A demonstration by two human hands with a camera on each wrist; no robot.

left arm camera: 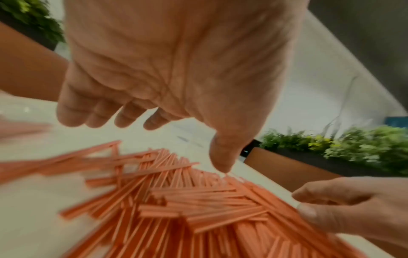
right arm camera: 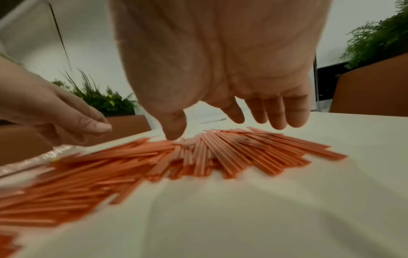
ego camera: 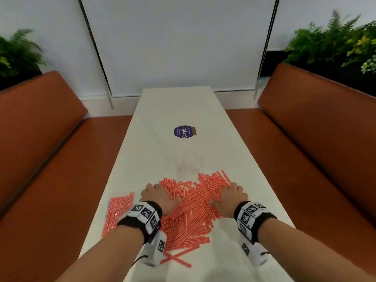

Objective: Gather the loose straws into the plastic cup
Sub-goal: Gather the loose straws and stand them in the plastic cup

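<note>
A loose pile of red-and-white striped straws (ego camera: pixel 191 208) lies across the near half of the white table (ego camera: pixel 179 110). My left hand (ego camera: pixel 156 192) sits over the pile's left side and my right hand (ego camera: pixel 230 193) over its right side, both palm down. In the left wrist view, the left hand (left arm camera: pixel 163 137) has loosely bent fingers above the straws (left arm camera: pixel 198 200) and holds nothing. Seen from the right wrist, the right hand (right arm camera: pixel 220 127) is spread, its thumb tip touching the straws (right arm camera: pixel 220 151). No plastic cup is in view.
A separate neat bundle of straws (ego camera: pixel 118 212) in clear wrap lies at the table's left edge. A purple round sticker (ego camera: pixel 184 132) marks the table's middle. Orange benches (ego camera: pixel 40 159) flank the table, with plants (ego camera: pixel 335 41) behind them.
</note>
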